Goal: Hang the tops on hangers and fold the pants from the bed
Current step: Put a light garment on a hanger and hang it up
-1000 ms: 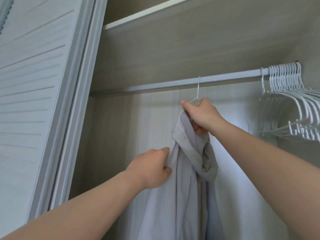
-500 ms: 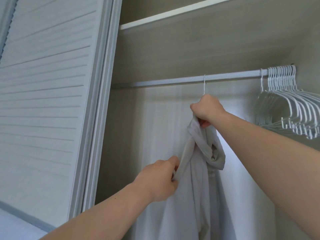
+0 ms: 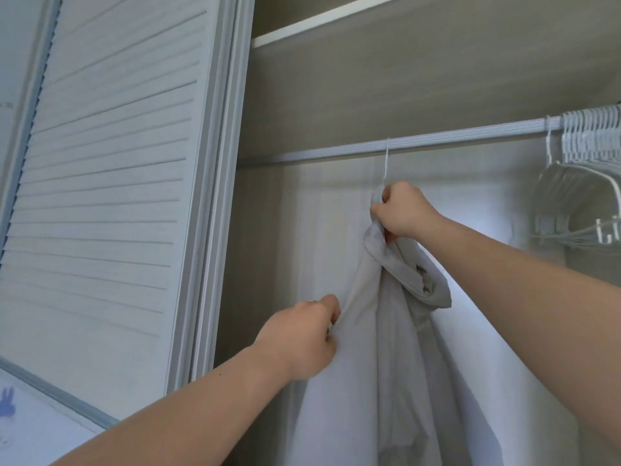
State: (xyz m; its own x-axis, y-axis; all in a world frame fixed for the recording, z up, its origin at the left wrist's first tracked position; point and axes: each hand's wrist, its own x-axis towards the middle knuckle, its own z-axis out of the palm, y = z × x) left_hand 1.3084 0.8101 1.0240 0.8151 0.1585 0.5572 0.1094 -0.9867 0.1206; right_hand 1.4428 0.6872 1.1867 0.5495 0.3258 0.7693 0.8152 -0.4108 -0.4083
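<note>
While pinching the top's [image 3: 386, 381] left edge with the left hand [image 3: 299, 341], clenching its collar just under the hanger hook [image 3: 386, 158] with the right hand [image 3: 403, 213]. Hung from the rod [image 3: 453, 137], well left of spare hangers [image 3: 584, 169].

Found no legible text, label, brand or number anywhere. Noted only a small blue mark [image 3: 7, 403] on the pale panel [image 3: 37, 435] below and to the left of the louvred door [image 3: 100, 196], too blurred to be read as letters or a sign.
</note>
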